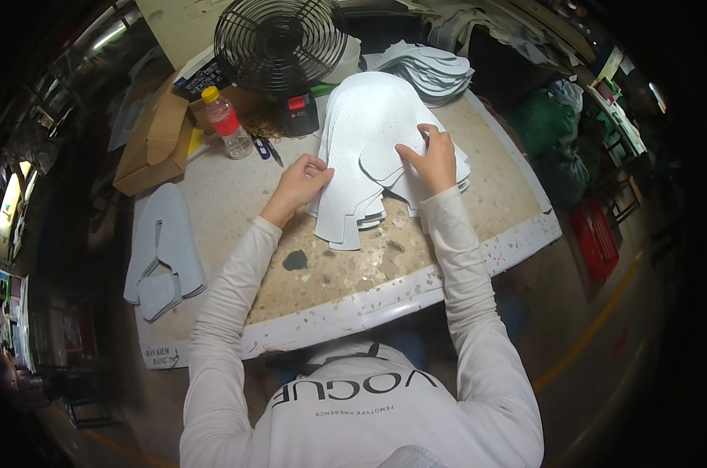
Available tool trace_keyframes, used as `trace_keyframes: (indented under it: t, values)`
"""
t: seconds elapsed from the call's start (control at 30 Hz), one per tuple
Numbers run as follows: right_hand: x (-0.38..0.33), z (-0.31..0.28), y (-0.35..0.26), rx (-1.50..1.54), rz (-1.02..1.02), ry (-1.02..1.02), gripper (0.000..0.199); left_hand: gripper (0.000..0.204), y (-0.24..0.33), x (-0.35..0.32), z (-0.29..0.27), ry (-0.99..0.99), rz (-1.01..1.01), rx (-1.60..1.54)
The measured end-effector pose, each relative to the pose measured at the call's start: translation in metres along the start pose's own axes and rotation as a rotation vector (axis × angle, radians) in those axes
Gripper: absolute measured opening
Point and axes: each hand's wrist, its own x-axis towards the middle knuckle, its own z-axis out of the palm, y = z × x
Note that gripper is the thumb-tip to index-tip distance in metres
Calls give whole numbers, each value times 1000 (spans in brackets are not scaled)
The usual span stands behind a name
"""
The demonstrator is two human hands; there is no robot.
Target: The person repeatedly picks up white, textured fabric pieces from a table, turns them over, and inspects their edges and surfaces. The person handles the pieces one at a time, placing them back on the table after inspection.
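Observation:
A stack of white, grained, leather-like cut pieces (353, 156) lies fanned on the worktable, rounded at the far end and with legs spreading toward me. At its left edge is my left hand (300, 186), its fingers curled and its thumb and fingertips closed on the rim of a piece. My right hand (435, 162) rests over the right part of the stack, thumb and forefinger spread apart beside the rounded lobe of the top piece. Its other fingers are partly hidden. Nothing shows between the right thumb and forefinger.
Grey cut pieces (166, 253) lie at the table's left; another pile (423, 70) stands behind the stack. A black fan (281, 47), a bottle with a yellow cap (227, 125), a cardboard box (154, 144) and a pen (274, 152) are at the back. Scraps (295, 260) dot the worktable (494, 195).

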Motion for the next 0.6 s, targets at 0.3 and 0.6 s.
trace_keyframes:
  t: [0.3,0.6]
  values:
    - [-6,-7,-6,0,-35,-68,55,43,11,-22,18,68,164,-288]
    - [-26,-23,-14,179,-43,-185,52,57,36,-60,15,-117,338,-54]
